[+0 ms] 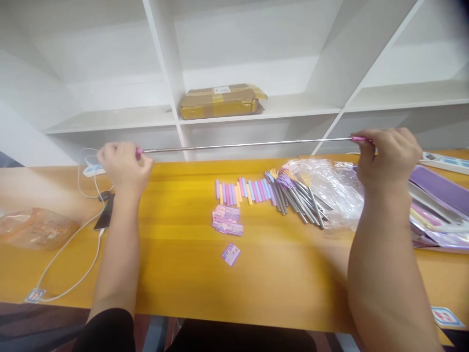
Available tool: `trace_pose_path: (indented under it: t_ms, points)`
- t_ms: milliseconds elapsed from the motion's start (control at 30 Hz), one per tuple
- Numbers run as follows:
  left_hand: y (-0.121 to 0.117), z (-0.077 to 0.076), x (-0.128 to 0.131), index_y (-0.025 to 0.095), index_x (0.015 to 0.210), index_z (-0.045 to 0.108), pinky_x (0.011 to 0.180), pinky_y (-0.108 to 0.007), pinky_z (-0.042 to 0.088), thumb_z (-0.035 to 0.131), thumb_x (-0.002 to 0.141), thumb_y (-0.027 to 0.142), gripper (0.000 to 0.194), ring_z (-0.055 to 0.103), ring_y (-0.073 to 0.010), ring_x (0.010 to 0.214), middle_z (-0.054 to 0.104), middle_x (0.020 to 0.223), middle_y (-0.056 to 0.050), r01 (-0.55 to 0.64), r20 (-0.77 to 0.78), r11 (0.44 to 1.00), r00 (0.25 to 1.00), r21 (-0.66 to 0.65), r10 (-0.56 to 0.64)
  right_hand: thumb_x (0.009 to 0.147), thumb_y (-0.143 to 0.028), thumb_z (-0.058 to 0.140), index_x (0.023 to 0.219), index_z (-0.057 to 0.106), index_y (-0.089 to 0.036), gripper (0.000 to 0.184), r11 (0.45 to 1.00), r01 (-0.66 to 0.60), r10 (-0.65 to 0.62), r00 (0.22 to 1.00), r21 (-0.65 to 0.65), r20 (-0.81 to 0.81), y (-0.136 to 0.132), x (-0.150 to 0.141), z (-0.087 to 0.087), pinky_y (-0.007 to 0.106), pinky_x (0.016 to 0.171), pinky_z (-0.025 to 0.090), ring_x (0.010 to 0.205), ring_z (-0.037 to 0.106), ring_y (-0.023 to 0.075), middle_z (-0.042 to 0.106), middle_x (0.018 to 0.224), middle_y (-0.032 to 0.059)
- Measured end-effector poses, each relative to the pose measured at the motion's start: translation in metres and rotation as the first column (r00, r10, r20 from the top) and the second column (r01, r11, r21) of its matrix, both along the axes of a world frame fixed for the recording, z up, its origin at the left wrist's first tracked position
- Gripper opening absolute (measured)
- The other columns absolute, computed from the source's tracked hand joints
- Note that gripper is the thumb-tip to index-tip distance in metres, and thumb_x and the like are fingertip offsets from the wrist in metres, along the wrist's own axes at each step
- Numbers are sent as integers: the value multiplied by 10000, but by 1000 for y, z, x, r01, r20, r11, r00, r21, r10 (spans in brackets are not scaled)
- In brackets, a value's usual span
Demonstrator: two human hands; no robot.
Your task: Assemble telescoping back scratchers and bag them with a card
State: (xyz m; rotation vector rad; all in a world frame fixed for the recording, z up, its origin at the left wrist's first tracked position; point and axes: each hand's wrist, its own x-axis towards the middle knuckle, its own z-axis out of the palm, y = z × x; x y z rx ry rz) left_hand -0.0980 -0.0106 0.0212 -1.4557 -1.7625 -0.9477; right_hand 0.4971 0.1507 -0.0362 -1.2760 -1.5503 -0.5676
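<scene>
rod, head view: the thin silver metal rod with pink ends (238, 145) stretches in the air between the hands, in front of the white shelf unit (166, 58).
long axis: side to side and nearly level, the right end a touch higher in the picture.
nearer hand: neither; the rod lies to the right of the left hand and to the left of the right, one hand at each end.
left hand: the left hand (126, 166) is closed, gripping one pink end.
right hand: the right hand (388, 151) is closed around the other pink end, its fingers curled.
yellow-brown wooden table: on the table (176, 274), below the rod, lie a row of pastel tubes (249, 193) and, to their right, a pile of silver rods with coloured claw heads (298, 198).
cards: small pink-and-purple printed cards (226, 219) overlap near the tubes, a single printed card (231, 254) apart; their print is too small to read.
carton label: the white label (222, 90) on the brown taped carton (220, 108) is illegible.
brands: none that can be read.
</scene>
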Motion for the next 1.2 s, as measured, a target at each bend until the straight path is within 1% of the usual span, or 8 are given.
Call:
trace_pose_path:
  t_ms: [133,300,467,600,767,967,1100,1200]
  points:
    - [-3,3,1,249,833,544,993,-597,372,666,831,277,125,558,-406,1141,649,948,-128,-17,19,1000,1000,12,17,983,-369,562,842,668,-299,189,998,-54,53,998,29,19,-3,4,1,454,882,478,893,659,310,787,929,156]
    - [-4,5,5,256,797,518,884,-558,334,668,819,315,163,548,-408,1154,611,944,-120,40,89,999,995,-18,-38,939,-224,626,874,670,-281,97,998,-66,66,998,-3,-22,-3,6,1,451,926,518,940,709,296,782,955,155]
    - [0,4,-6,212,774,510,827,-493,247,587,860,398,219,534,-341,1131,518,887,-68,122,95,992,989,-43,-117,856,-198,683,964,700,-242,117,983,-160,173,973,88,-153,-6,2,4,372,748,579,806,717,226,756,956,113]
    - [1,5,-15,209,778,496,816,-473,244,582,861,386,214,520,-273,1055,491,871,-43,136,44,990,990,-33,-135,856,-256,741,845,673,-263,69,979,-191,199,970,67,-139,-13,-3,14,373,723,561,794,675,217,723,940,105]
    - [-2,5,-14,219,709,433,806,-481,180,541,850,415,265,540,-295,1092,418,833,-24,141,52,989,989,-39,-139,864,-314,796,739,645,-279,199,972,-235,233,969,-20,-84,-20,-8,20,388,754,504,769,613,214,695,838,61]
    - [-3,6,1,235,743,356,795,-462,186,575,786,363,258,538,-315,1045,396,795,-31,160,47,984,987,-75,-157,835,-309,829,705,648,-268,226,969,-243,239,967,-38,-82,-27,-11,24,365,706,467,728,577,192,643,773,30]
    - [-1,4,20,249,753,342,808,-461,270,610,758,321,278,505,-284,943,423,804,-47,163,9,982,987,-98,-163,885,-370,819,761,681,-261,215,954,-294,292,955,-54,-48,-34,-21,28,362,744,500,775,604,196,664,822,44]
    - [1,-1,33,254,722,361,824,-493,309,622,787,315,276,528,-290,936,460,802,-64,187,7,978,982,-94,-187,935,-408,776,802,702,-252,218,936,-350,351,936,-40,10,-39,-33,31,361,735,495,779,606,202,666,839,55]
